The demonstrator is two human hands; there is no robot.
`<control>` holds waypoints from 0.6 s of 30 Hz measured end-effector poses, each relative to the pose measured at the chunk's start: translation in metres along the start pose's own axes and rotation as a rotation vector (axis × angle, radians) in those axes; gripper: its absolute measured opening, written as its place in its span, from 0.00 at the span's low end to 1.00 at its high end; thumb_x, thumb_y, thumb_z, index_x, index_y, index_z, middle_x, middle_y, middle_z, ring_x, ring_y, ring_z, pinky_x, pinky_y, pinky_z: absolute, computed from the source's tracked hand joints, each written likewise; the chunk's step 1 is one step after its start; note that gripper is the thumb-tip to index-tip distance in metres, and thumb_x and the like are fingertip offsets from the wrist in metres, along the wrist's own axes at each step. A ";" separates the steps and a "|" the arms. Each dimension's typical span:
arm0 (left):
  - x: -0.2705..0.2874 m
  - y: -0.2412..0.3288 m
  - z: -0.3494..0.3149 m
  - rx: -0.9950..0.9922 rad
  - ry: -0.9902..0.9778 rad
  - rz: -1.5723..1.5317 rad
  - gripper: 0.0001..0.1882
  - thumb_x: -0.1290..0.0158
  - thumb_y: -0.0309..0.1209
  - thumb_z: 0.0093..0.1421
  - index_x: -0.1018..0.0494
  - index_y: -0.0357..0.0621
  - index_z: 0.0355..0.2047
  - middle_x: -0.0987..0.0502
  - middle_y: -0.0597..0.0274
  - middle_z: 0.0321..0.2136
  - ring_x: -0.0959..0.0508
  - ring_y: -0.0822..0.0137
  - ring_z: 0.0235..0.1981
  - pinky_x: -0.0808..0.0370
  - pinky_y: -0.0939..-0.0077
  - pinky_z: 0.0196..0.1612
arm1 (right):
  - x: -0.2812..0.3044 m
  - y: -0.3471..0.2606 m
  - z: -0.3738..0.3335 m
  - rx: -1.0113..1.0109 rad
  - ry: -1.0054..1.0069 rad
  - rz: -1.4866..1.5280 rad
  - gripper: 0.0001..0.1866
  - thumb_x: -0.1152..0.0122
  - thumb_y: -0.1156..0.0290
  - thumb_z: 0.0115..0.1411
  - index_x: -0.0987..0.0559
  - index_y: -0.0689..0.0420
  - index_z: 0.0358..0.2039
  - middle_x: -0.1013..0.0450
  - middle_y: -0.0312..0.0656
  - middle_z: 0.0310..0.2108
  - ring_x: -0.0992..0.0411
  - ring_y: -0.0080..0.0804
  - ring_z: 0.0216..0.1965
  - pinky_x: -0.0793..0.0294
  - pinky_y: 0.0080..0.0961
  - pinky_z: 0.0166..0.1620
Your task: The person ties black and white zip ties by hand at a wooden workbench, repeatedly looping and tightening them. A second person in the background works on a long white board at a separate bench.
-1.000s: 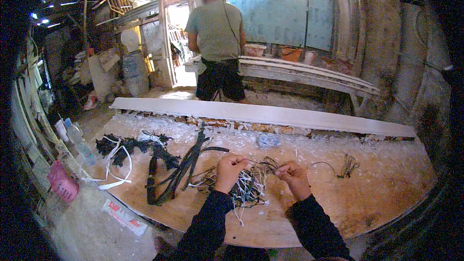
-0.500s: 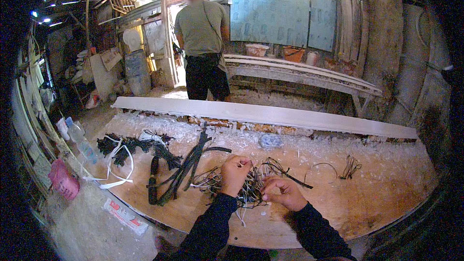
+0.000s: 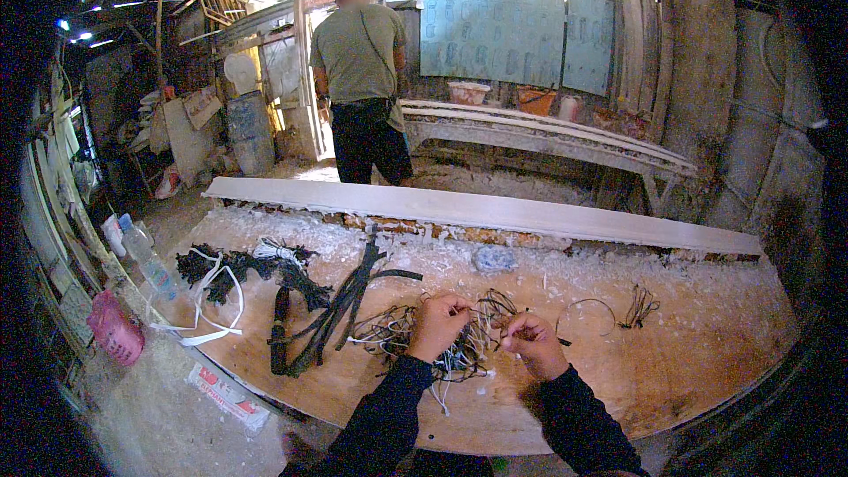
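A tangled heap of thin black and white cords (image 3: 455, 360) lies on the plywood table in front of me. Over its upper middle, my left hand (image 3: 439, 327) is closed in a pinch on a thin cord. My right hand (image 3: 536, 346), at the heap's right side, pinches a fine dark cord between thumb and fingers. The strands are too thin to tell whether both hands hold the same one. Beside the heap, to the left, are long black rubber-like strips (image 3: 340, 309) and a dark-handled tool (image 3: 281, 331), its kind unclear.
Farther left lie a black bundle of strands (image 3: 305, 287) and a white strap loop (image 3: 212, 336). Small dark wires (image 3: 638, 307) rest at right. A long white plaster-like bar (image 3: 477, 208) edges the table's back. A person (image 3: 358, 62) stands beyond, facing away.
My right hand has risen slightly and moved right, its fingers now more upright. My left hand has shifted a little right. The person behind the table has moved slightly left.
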State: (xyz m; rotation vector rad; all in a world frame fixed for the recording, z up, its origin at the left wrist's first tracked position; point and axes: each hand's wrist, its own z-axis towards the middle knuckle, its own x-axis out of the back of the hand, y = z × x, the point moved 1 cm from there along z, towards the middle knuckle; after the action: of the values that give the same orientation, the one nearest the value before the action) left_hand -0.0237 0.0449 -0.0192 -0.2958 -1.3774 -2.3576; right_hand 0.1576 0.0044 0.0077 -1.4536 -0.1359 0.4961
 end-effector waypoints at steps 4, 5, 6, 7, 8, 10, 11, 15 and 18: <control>-0.006 0.003 -0.002 -0.012 -0.095 -0.017 0.08 0.44 0.30 0.46 0.26 0.38 0.23 0.27 0.57 0.21 0.28 0.67 0.23 0.32 0.76 0.27 | 0.000 -0.003 0.002 0.133 0.104 0.072 0.08 0.38 0.76 0.44 0.30 0.56 0.22 0.32 0.33 0.23 0.32 0.23 0.31 0.34 0.20 0.36; -0.007 0.004 -0.002 0.035 -0.153 -0.014 0.08 0.44 0.31 0.46 0.26 0.38 0.23 0.28 0.57 0.21 0.28 0.68 0.23 0.32 0.76 0.27 | 0.002 -0.004 0.004 0.124 0.133 0.041 0.08 0.38 0.76 0.44 0.30 0.56 0.22 0.33 0.33 0.23 0.32 0.23 0.29 0.34 0.19 0.35; -0.008 0.005 -0.003 0.023 -0.172 -0.065 0.08 0.44 0.31 0.47 0.26 0.37 0.23 0.28 0.58 0.20 0.29 0.69 0.23 0.32 0.76 0.27 | 0.004 -0.005 0.005 0.115 0.161 0.011 0.08 0.39 0.77 0.44 0.30 0.56 0.22 0.33 0.33 0.22 0.33 0.22 0.27 0.34 0.18 0.33; -0.008 0.007 -0.005 0.058 -0.226 -0.086 0.09 0.44 0.31 0.48 0.27 0.37 0.22 0.29 0.59 0.20 0.29 0.70 0.23 0.33 0.76 0.27 | 0.005 -0.004 0.006 0.142 0.190 -0.023 0.08 0.40 0.78 0.44 0.31 0.56 0.21 0.33 0.33 0.22 0.33 0.22 0.27 0.34 0.18 0.33; -0.009 0.009 -0.006 0.106 -0.288 -0.114 0.09 0.44 0.31 0.49 0.27 0.36 0.22 0.30 0.60 0.20 0.30 0.71 0.23 0.33 0.77 0.26 | 0.007 -0.003 0.008 0.170 0.221 -0.058 0.07 0.40 0.79 0.44 0.31 0.56 0.21 0.33 0.33 0.22 0.34 0.22 0.26 0.34 0.18 0.33; -0.009 0.017 -0.007 0.033 -0.350 -0.210 0.09 0.45 0.32 0.50 0.28 0.37 0.22 0.31 0.63 0.20 0.31 0.73 0.23 0.34 0.78 0.26 | 0.012 0.001 0.012 0.256 0.299 -0.191 0.07 0.42 0.81 0.43 0.31 0.57 0.20 0.33 0.34 0.21 0.34 0.23 0.25 0.34 0.18 0.32; -0.008 0.021 -0.008 0.013 -0.396 -0.237 0.09 0.46 0.32 0.51 0.28 0.37 0.22 0.31 0.65 0.20 0.31 0.74 0.22 0.34 0.78 0.26 | 0.014 0.003 0.015 0.315 0.346 -0.290 0.07 0.43 0.82 0.43 0.31 0.57 0.19 0.33 0.34 0.21 0.34 0.23 0.24 0.34 0.19 0.32; -0.004 0.034 -0.015 0.127 -0.647 -0.429 0.10 0.47 0.34 0.52 0.29 0.39 0.27 0.28 0.68 0.22 0.30 0.75 0.26 0.32 0.80 0.31 | 0.027 0.007 0.019 0.386 0.562 -0.698 0.07 0.45 0.84 0.40 0.31 0.59 0.17 0.32 0.38 0.18 0.33 0.25 0.22 0.34 0.20 0.29; -0.013 0.042 -0.024 0.033 -0.715 -0.459 0.13 0.48 0.40 0.54 0.28 0.42 0.27 0.33 0.73 0.21 0.37 0.83 0.17 0.40 0.85 0.16 | 0.031 0.010 0.018 0.446 0.625 -0.990 0.07 0.45 0.84 0.38 0.31 0.59 0.17 0.33 0.41 0.17 0.34 0.30 0.21 0.34 0.22 0.27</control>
State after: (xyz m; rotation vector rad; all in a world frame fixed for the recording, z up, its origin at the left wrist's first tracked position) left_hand 0.0063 0.0084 -0.0023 -0.9787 -1.9664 -2.7232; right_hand 0.1766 0.0335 -0.0062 -0.8870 -0.2063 -0.6974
